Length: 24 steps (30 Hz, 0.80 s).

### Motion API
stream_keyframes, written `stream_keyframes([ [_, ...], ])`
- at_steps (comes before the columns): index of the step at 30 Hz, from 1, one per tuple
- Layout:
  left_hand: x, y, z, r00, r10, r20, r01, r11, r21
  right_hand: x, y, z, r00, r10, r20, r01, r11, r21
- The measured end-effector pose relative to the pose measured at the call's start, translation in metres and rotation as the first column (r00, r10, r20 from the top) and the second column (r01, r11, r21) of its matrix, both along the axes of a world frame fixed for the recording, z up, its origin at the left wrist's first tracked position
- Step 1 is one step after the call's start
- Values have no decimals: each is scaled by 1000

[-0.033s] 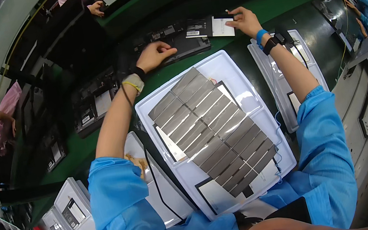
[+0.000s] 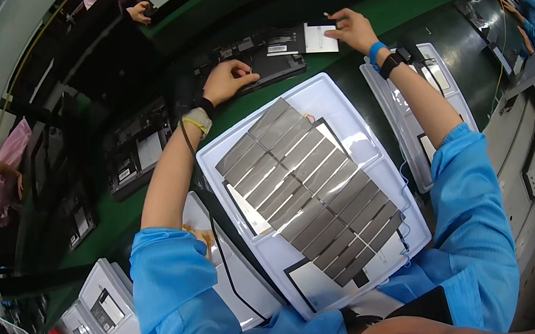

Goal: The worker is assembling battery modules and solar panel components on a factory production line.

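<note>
My right hand pinches the white right end of a flat black-and-white laptop battery. The battery's black left part reaches over the right side of a black laptop base on the green bench. At that base's left part is my left hand, its fingers curled and thumb close to the forefinger; whatever they hold, if anything, is too small to make out. Nearer to me, a white plastic tray bears a sheet of grey rectangular strips under shiny film, with black-and-white flat pieces beneath.
Another opened laptop base lies to the left on the green bench. White trays stand to the right and left, and a black cable hangs past my left forearm. Co-workers in pink are across the bench.
My right hand has shifted slightly left with the battery. The fingers of my left hand have moved a little over the laptop base.
</note>
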State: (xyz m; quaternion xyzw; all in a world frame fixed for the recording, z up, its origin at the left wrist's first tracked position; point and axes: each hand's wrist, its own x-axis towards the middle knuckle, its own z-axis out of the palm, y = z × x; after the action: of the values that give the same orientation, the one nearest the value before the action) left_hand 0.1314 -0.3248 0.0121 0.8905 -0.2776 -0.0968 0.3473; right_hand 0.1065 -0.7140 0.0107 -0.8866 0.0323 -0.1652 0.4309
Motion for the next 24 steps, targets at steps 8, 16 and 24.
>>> stream_keyframes([
  [8, -16, 11, 13, 995, -17, 99, 36, 980, -196, 24, 96, 19, 943, 332, 35, -326, 938, -115],
  [16, -19, 39, 7, 924, 25, 381, -118, 967, 225, 29, 131, 9, 874, 485, -32, -480, 851, -215],
  [24, -19, 27, 26, 954, 9, 300, -121, 926, 357, 20, 119, 1, 810, 586, 42, -470, 689, -552],
])
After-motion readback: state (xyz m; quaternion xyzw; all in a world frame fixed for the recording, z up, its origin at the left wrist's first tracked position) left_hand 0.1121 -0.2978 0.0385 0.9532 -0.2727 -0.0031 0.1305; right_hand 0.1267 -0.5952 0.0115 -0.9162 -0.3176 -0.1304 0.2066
